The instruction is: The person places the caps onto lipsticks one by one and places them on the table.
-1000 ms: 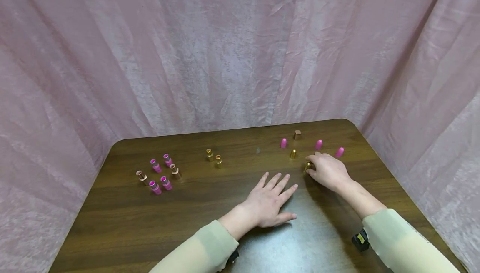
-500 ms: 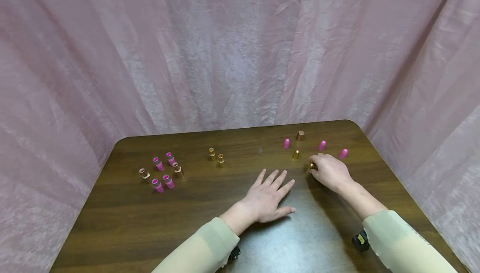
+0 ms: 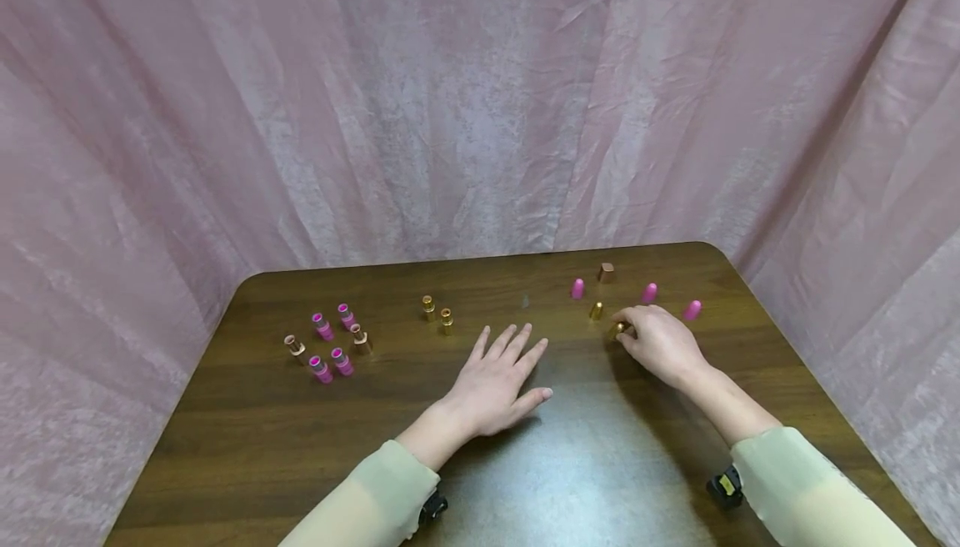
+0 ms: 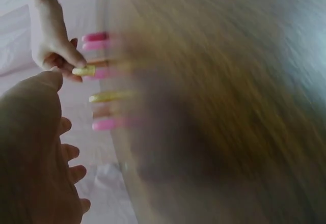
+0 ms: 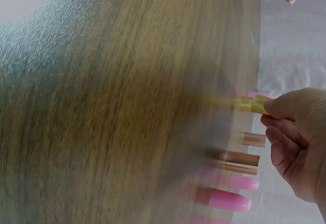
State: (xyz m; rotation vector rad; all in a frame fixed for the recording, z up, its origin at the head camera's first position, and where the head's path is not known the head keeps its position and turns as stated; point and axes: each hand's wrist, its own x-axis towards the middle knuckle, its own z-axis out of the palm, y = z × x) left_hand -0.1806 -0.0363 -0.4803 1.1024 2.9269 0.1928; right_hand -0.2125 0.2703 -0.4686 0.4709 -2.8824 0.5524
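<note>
My right hand [image 3: 660,343] pinches a small gold lipstick cap [image 3: 617,330] between thumb and fingers at the table's right side. In the right wrist view the gold piece stands upright on the wood at the fingertips. Just beyond it are another gold cap [image 3: 596,311], a rose-gold cap [image 3: 606,273] and pink round-topped caps [image 3: 649,293]. My left hand [image 3: 486,388], fingers straight and spread, is palm down over the middle of the table, holding nothing. Whether its palm touches the wood I cannot tell.
On the left of the brown wooden table [image 3: 225,430] stand several pink lipstick tubes [image 3: 320,369] and two rose-gold ones [image 3: 361,338]. Two gold tubes [image 3: 447,322] stand nearer the middle. A pink curtain [image 3: 465,97] hangs behind the far edge.
My left hand has moved left across the table, away from the right hand. The right hand stays at the same gold cap. The head view has shifted slightly.
</note>
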